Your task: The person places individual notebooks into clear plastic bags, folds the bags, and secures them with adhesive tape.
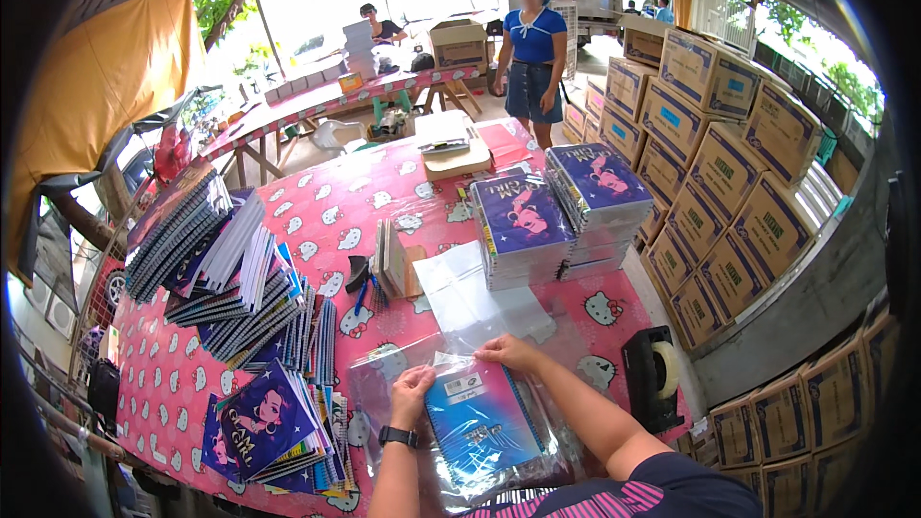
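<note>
A spiral notebook [487, 434] with a blue and pink cover lies in front of me, with clear plastic bags [382, 366] around and beneath it. My left hand [413, 393], a dark watch on its wrist, pinches clear plastic at the notebook's upper left corner. At the upper right corner, the fingers of my right hand [510, 353] are closed on the plastic too. A small whitish piece [451, 361] shows between the hands; what it is, I cannot tell. Just beyond them lie white sheets [467, 288].
Leaning notebook piles [225, 269] fill the table's left side. Two wrapped notebook stacks [526, 221] stand ahead right. A tape dispenser [652, 376] sits at the right edge, and blue-handled scissors [361, 295] stand mid-table. Cartons [710, 173] rise at right. A person [533, 48] stands beyond the table.
</note>
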Motion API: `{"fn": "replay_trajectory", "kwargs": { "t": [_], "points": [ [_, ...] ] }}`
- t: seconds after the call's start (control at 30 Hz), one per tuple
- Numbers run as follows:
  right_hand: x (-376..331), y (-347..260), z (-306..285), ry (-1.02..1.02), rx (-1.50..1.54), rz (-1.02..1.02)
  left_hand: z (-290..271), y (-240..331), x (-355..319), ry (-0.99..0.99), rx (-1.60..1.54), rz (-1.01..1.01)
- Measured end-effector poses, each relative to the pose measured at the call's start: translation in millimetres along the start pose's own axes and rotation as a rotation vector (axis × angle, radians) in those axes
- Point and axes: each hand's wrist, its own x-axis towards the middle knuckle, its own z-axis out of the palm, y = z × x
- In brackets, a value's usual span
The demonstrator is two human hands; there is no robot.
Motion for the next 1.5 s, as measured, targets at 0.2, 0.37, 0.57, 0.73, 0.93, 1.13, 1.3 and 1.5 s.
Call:
{"fn": "replay_trajectory", "kwargs": {
  "t": [0.2, 0.37, 0.57, 0.73, 0.93, 1.13, 1.3, 1.5],
  "points": [
    [-21, -22, 4, 0.116, -0.149, 0.075, -11, 1, 2, -0.077, 0.024, -0.092],
    [5, -18, -13, -0.054, -0.164, 0.114, -10, -15, 31, -0.167, 0.098, -0.26],
    [36, -8, -27, -0.134, -0.33, 0.211, -7, 22, 48, -0.36, 0.133, -0.356],
    [28, -16, -17, 0.051, -0.654, 0.017, -8, 9, 64, -0.404, 0.488, -0.233],
    [-4, -52, 48, -0.028, -0.906, -0.372, -11, 11, 68, -0.378, 0.734, -0.092],
    [5, -57, 68, -0.199, -1.15, 0.027, -18, 32, 49, -0.187, 0.668, -0.072],
    [39, -41, 44, -0.207, -1.058, 0.117, -10, 34, 15, -0.486, 0.51, 0.081],
    [61, -24, 30, 0.256, -0.803, -0.073, -10, 26, 6, -0.391, 0.474, 0.105]
  ]
}}
